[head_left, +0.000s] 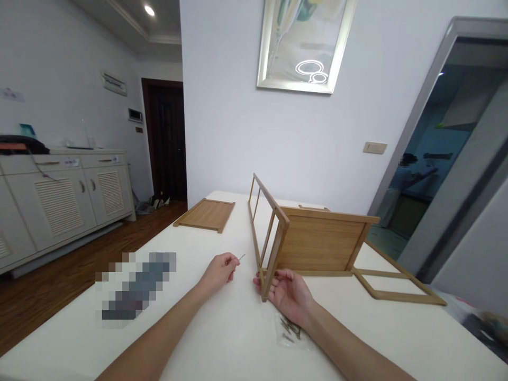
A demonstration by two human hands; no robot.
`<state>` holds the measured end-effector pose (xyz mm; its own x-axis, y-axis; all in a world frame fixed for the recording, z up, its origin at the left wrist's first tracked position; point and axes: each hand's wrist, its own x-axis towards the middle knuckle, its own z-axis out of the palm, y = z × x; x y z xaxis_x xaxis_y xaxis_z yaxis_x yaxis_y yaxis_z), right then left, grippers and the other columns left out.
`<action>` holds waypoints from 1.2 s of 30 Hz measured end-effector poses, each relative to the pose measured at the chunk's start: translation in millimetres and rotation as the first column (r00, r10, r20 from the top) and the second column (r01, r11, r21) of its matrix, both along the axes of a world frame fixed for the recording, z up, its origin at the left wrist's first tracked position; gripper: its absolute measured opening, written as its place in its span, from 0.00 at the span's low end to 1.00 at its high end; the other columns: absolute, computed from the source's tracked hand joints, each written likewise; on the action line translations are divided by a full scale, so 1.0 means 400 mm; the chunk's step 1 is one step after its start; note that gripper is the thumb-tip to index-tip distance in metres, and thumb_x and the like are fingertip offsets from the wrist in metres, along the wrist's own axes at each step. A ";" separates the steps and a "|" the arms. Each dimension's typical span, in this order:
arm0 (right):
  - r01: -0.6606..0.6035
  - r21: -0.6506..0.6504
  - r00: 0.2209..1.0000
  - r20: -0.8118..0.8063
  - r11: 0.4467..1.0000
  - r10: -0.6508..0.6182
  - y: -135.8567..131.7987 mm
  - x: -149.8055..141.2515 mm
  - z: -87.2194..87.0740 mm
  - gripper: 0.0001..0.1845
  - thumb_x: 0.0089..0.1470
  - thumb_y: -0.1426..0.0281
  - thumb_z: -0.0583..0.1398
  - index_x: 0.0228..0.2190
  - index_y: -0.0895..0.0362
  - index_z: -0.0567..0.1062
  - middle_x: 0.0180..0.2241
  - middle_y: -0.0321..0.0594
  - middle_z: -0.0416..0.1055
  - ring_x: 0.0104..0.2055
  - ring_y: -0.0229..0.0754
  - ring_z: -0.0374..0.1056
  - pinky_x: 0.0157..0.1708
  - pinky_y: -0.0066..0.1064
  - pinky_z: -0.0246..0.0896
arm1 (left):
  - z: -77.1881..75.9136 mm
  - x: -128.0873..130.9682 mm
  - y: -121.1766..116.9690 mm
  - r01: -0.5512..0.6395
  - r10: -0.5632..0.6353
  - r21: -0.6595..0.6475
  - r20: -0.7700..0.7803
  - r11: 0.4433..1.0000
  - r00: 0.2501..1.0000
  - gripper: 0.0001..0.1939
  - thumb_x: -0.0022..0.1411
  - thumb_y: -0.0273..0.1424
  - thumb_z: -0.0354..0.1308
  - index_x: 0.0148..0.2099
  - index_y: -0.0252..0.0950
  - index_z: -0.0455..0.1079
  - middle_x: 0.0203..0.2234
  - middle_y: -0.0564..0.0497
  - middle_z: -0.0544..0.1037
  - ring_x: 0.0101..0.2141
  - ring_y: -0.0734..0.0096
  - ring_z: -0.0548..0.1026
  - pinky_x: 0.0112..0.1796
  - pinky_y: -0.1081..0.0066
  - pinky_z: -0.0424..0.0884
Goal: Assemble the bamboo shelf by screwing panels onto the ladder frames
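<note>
Pinched between the fingertips of my left hand [219, 271] is a thin metal rod [242, 257]; whether it is a screw or a hex key I cannot tell. Its tip points toward an upright ladder-like wooden frame [273, 248], a short way off. My right hand [291, 293] grips this frame at its lower near corner, with fingers reaching around both sides of the post. A wooden panel [319, 241] stands on edge against the frame, extending to the right. Below my right wrist lies a clear plastic bag of screws [291, 329], partly covered by the forearm.
A second wooden panel [206, 214] lies flat on the white table [222, 338] at the far left. Another open wooden frame [400, 297] rests at the right. A pixelated dark object [138, 288] lies near the left edge. Behind the table rises a wall [222, 132].
</note>
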<state>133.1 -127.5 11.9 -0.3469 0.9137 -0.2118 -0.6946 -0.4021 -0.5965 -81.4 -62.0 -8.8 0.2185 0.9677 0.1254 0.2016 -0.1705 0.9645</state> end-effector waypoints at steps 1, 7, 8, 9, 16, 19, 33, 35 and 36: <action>0.003 0.000 1.000 0.000 1.000 -0.003 0.000 0.000 0.000 0.07 0.47 0.74 0.55 0.29 0.63 0.73 0.33 0.51 0.75 0.43 0.49 0.73 0.50 0.42 0.62 | -0.002 0.005 -0.003 0.013 -0.013 0.010 -0.010 1.000 1.000 0.12 0.55 0.39 0.51 0.30 0.36 0.66 0.16 0.58 0.66 0.15 0.77 0.65 0.19 0.75 0.57; -0.009 0.016 1.000 0.018 1.000 0.009 0.000 0.000 0.000 0.08 0.48 0.74 0.55 0.31 0.63 0.73 0.35 0.51 0.76 0.44 0.48 0.73 0.51 0.42 0.62 | -0.002 0.017 -0.029 0.062 -0.049 0.111 -0.118 0.992 0.992 0.12 0.58 0.38 0.50 0.32 0.36 0.69 0.17 0.58 0.66 0.15 0.77 0.63 0.20 0.74 0.56; -0.011 0.018 1.000 0.019 1.000 0.011 0.000 0.000 0.001 0.09 0.49 0.74 0.55 0.31 0.63 0.73 0.35 0.51 0.76 0.44 0.48 0.73 0.51 0.42 0.62 | 0.001 0.018 -0.032 0.064 -0.045 0.137 -0.140 0.989 0.989 0.12 0.58 0.37 0.50 0.31 0.36 0.70 0.17 0.57 0.66 0.16 0.76 0.62 0.21 0.74 0.56; -0.011 0.016 1.000 0.017 1.000 0.011 -0.001 -0.001 0.001 0.09 0.49 0.74 0.55 0.32 0.64 0.73 0.35 0.51 0.76 0.44 0.48 0.73 0.52 0.42 0.62 | 0.003 0.019 -0.036 0.065 -0.038 0.164 -0.162 0.984 0.986 0.11 0.58 0.37 0.51 0.31 0.36 0.71 0.17 0.57 0.67 0.17 0.75 0.63 0.22 0.73 0.56; 0.010 -0.019 1.000 -0.001 1.000 -0.010 0.000 -0.004 0.005 0.09 0.50 0.74 0.54 0.30 0.65 0.74 0.34 0.52 0.76 0.43 0.49 0.73 0.51 0.42 0.62 | 0.018 0.025 -0.054 0.069 0.015 0.284 -0.283 0.956 0.959 0.10 0.59 0.34 0.51 0.30 0.38 0.72 0.21 0.53 0.73 0.24 0.69 0.67 0.28 0.71 0.58; 0.004 -0.024 1.000 0.003 1.000 -0.004 -0.001 -0.004 0.006 0.09 0.50 0.75 0.54 0.30 0.64 0.73 0.33 0.51 0.76 0.43 0.49 0.73 0.51 0.43 0.62 | 0.022 0.025 -0.058 0.086 0.015 0.301 -0.317 0.950 0.948 0.11 0.59 0.33 0.50 0.31 0.38 0.72 0.21 0.53 0.73 0.24 0.69 0.67 0.28 0.72 0.57; -0.005 0.004 1.000 -0.009 1.000 0.005 -0.003 -0.002 0.003 0.09 0.49 0.74 0.55 0.30 0.65 0.74 0.32 0.52 0.76 0.42 0.48 0.73 0.51 0.40 0.62 | 0.025 0.032 -0.060 0.114 0.039 0.336 -0.417 0.935 0.908 0.13 0.62 0.34 0.47 0.33 0.36 0.72 0.22 0.53 0.73 0.24 0.71 0.67 0.28 0.73 0.59; 0.000 -0.004 1.000 -0.011 1.000 0.000 -0.004 -0.002 0.004 0.09 0.48 0.74 0.55 0.30 0.65 0.74 0.32 0.51 0.76 0.42 0.48 0.73 0.50 0.40 0.62 | 0.025 0.033 -0.060 0.114 0.044 0.336 -0.430 0.935 0.902 0.13 0.62 0.34 0.47 0.32 0.36 0.71 0.22 0.53 0.73 0.24 0.71 0.67 0.28 0.73 0.59; 0.002 -0.009 1.000 -0.011 1.000 -0.002 -0.004 -0.002 0.005 0.09 0.48 0.74 0.54 0.30 0.65 0.74 0.32 0.51 0.76 0.41 0.48 0.73 0.50 0.40 0.62 | 0.025 0.034 -0.061 0.113 0.047 0.336 -0.435 0.935 0.899 0.13 0.62 0.34 0.47 0.32 0.36 0.71 0.22 0.53 0.73 0.24 0.71 0.67 0.28 0.73 0.59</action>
<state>132.2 -129.2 13.8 -0.3475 0.9124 -0.2163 -0.7017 -0.4060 -0.5855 -67.8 -86.4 1.2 0.3592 0.8711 0.3349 0.5692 -0.4889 0.6611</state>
